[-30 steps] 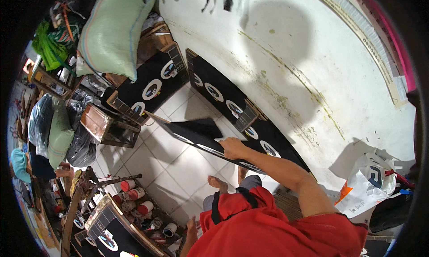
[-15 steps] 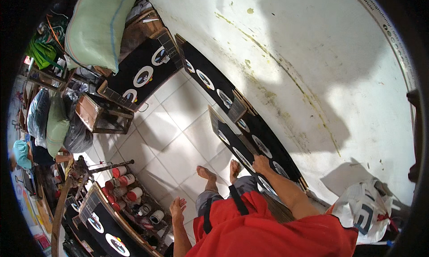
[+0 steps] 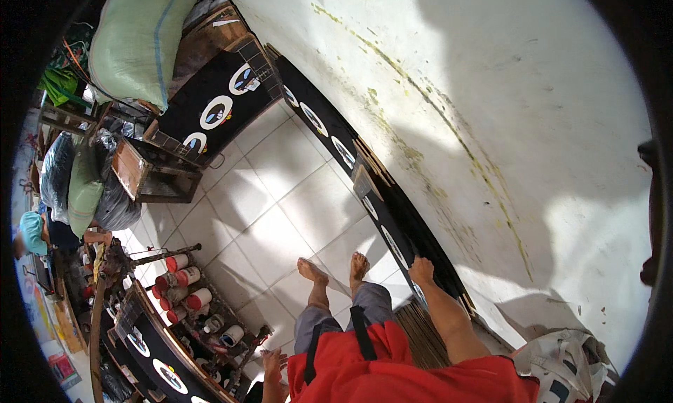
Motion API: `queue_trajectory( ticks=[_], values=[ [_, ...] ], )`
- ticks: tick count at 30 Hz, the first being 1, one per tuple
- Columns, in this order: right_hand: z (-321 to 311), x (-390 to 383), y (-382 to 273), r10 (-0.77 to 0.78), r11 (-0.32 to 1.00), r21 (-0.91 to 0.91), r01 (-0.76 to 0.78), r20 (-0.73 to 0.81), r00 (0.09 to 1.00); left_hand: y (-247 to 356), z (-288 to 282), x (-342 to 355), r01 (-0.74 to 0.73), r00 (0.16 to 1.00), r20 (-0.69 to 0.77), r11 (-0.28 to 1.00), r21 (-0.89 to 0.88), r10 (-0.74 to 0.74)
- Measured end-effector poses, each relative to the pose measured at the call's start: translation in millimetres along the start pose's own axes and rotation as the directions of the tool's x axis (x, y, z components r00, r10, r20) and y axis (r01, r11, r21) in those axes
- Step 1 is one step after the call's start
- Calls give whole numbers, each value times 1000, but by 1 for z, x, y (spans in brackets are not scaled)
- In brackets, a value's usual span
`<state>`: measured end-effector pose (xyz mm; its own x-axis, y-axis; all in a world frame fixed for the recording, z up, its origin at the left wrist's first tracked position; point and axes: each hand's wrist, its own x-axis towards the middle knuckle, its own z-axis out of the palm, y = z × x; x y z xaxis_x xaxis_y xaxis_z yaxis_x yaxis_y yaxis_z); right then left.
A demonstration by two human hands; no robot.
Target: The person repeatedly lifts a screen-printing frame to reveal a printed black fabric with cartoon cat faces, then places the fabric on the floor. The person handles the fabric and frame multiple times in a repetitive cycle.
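Fingers of our right hand (image 3: 420,271) grip the edge of a thin, flat black panel (image 3: 381,224) printed with white ovals, stretching forward from them. Similar dark panels (image 3: 328,135) stand along the stained white wall (image 3: 392,108), ahead of those fingers. Our left hand (image 3: 273,364) has its fingers spread, with cylindrical red-and-white cans (image 3: 198,299) ahead and left of them. Forward of both hands spreads a glossy, pale, square-tiled floor (image 3: 263,200).

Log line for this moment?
right hand: gripping black panel | left hand: open, empty | panel: alongside other black panels by white wall
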<state>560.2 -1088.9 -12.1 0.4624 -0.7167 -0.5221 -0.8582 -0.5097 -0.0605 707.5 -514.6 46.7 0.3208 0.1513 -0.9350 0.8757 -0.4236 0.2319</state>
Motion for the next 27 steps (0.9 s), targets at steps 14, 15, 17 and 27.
queue_trajectory(
  ticks=[14,15,17,27],
  values=[
    [-9,28,9,17,996,-87,-20,-36,999,79,37,-29,-203,979,-28,974,-97,202],
    [-10,29,9,24,996,-90,-27,-34,999,77,38,-30,-195,981,-29,976,-102,193],
    [-10,31,10,43,995,-88,-47,-42,998,71,39,-30,-173,985,-34,980,-96,170],
    [-11,38,19,46,990,-133,-53,-56,997,42,37,-30,-75,996,-57,997,-11,75]
  ],
)
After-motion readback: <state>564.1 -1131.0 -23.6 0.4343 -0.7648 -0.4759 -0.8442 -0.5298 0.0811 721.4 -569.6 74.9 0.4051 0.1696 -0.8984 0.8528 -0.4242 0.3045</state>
